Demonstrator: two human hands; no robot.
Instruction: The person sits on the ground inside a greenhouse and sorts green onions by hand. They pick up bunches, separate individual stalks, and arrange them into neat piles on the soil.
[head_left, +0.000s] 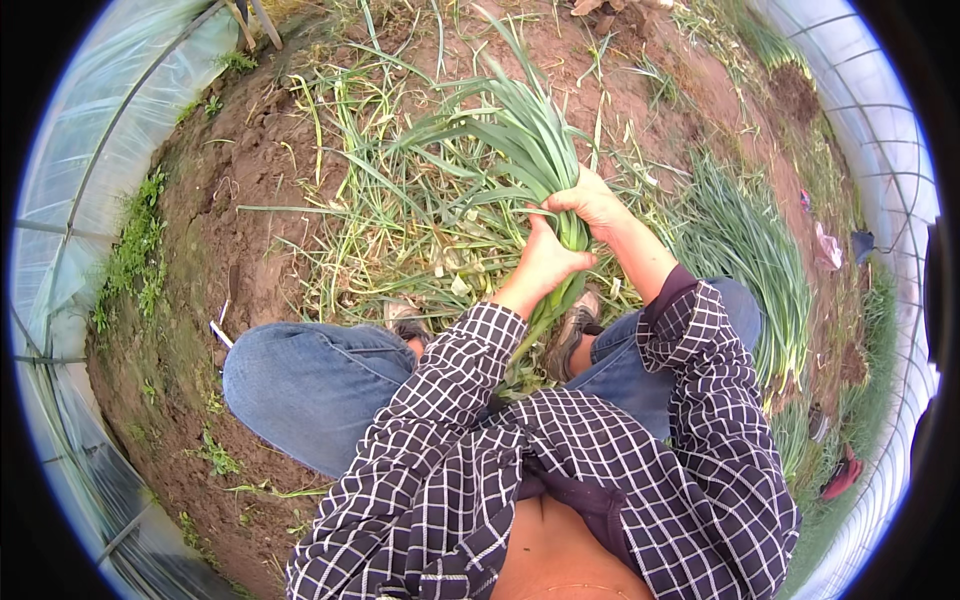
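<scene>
Both my hands are on a bunch of long, flat-leaved allium greens (534, 142), leek or green garlic by their look. My right hand (598, 208) grips it higher up, with the thumb over the leaves. Just below, my left hand (541, 262) wraps the stalks, its thumb lying across the front. The leaf tips fan out away from me, bending toward the upper left. The lower stalks run down toward my lap between my knees, and their root ends are hidden behind my left sleeve.
Loose leaf trimmings (420, 202) litter the soil before my shoes (574, 334). To my right lies a large pile of similar greens (742, 247). Plastic greenhouse sheeting on ribs curves along the left (112, 127) and right (877, 127). A pink bag-like item (828, 249) lies far right.
</scene>
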